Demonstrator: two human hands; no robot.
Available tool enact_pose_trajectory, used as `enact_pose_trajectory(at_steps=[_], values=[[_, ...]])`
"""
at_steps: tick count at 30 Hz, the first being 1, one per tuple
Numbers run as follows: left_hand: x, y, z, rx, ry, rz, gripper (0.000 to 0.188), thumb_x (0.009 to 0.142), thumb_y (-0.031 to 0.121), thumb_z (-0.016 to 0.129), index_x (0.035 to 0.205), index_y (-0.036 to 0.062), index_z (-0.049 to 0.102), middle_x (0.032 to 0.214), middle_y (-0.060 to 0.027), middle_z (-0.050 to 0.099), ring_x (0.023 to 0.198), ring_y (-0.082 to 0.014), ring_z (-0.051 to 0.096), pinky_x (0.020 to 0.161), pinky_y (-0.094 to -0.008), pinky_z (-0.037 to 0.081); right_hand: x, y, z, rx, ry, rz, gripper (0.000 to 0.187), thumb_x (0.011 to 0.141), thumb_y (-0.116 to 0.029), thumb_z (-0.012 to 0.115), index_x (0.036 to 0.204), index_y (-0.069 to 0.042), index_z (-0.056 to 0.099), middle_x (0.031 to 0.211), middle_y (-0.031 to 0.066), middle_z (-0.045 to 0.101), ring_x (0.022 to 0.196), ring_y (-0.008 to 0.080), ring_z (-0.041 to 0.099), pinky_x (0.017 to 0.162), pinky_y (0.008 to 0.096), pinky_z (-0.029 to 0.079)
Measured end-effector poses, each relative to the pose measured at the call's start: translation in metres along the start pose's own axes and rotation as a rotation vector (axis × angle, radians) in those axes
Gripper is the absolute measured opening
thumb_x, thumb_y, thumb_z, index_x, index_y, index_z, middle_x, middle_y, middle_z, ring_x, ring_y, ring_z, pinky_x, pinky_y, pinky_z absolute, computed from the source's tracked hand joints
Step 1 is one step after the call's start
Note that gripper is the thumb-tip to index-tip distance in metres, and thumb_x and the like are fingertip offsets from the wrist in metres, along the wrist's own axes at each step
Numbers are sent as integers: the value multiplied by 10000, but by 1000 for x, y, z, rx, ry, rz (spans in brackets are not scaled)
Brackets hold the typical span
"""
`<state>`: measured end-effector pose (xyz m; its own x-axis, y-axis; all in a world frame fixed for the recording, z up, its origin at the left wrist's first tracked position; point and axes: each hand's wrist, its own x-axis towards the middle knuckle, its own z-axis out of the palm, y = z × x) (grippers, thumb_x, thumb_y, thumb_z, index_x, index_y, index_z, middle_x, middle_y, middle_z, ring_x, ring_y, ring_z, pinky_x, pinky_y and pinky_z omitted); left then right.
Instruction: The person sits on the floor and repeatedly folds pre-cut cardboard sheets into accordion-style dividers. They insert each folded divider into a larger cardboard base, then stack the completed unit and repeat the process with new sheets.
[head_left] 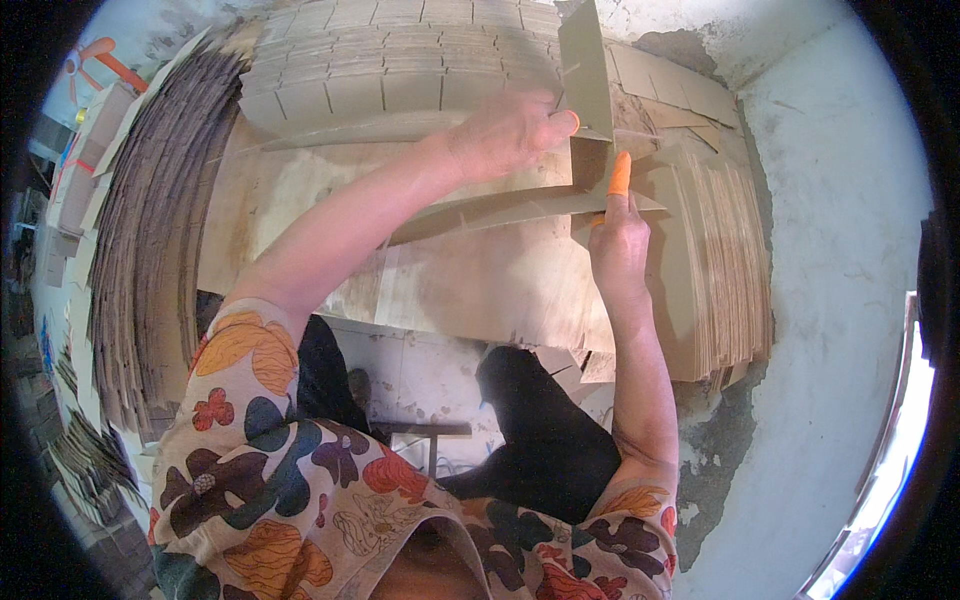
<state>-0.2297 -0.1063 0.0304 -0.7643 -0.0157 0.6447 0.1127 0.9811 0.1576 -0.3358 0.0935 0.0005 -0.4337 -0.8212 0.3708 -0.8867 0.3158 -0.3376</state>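
My left hand point(515, 135), slightly blurred, has its fingers closed at the edge of an upright cardboard strip point(587, 75); an orange cover shows on its thumb tip. Below it, my right hand point(620, 235) grips the right end of a long slotted cardboard strip point(490, 210) that lies across the board. An orange finger cover point(619, 175) sits on its raised index finger. The two strips meet between my hands, where a short brown cardboard piece point(590, 160) also shows. How they fit together there is partly hidden.
Slotted cardboard strips point(350, 95) are stacked along the back of the wooden board point(470, 280). More cardboard stacks stand at the left point(150, 220) and right point(725, 260), the latter beside a peeling white wall point(850, 250). An orange-handled tool point(120, 68) is at the far left.
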Motion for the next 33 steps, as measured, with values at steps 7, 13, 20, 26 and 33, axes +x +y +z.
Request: enact_pose_trajectory(at_steps=[7,13,20,26,33], values=[[18,-5,-37,-597,-159,-559,207,753,168,712,807,16,583,719,-105,614,677,-221,601,622,-339,467,-31,2,5,42,26,28,862,745,4,650,1451,-66,161,997,223,571,699,384,623,577,421,542],[22,-58,4,269,-341,-441,441,710,284,754,1001,17,557,904,-139,634,998,-265,558,760,-396,447,-37,-18,-8,83,-46,262,889,748,109,498,1483,-210,112,1105,224,585,785,361,631,701,406,524],[8,-84,45,409,-237,-289,293,753,123,652,1019,50,553,920,-131,620,1026,-290,545,810,-432,456,-34,-25,-13,98,-89,268,885,752,97,498,1483,-206,100,1085,222,588,815,379,625,696,415,518],[14,-79,28,209,-192,-356,213,766,57,614,972,82,564,845,-133,604,864,-311,601,704,-433,489,-36,-20,-12,98,-64,208,894,750,100,504,1483,-206,97,1074,233,586,825,401,615,708,416,515],[17,-75,15,272,-150,-266,184,726,58,651,887,61,562,835,-113,617,832,-316,601,687,-432,499,-38,-18,-15,115,-14,114,904,751,93,508,1486,-231,92,1073,212,595,854,380,621,734,410,515]])
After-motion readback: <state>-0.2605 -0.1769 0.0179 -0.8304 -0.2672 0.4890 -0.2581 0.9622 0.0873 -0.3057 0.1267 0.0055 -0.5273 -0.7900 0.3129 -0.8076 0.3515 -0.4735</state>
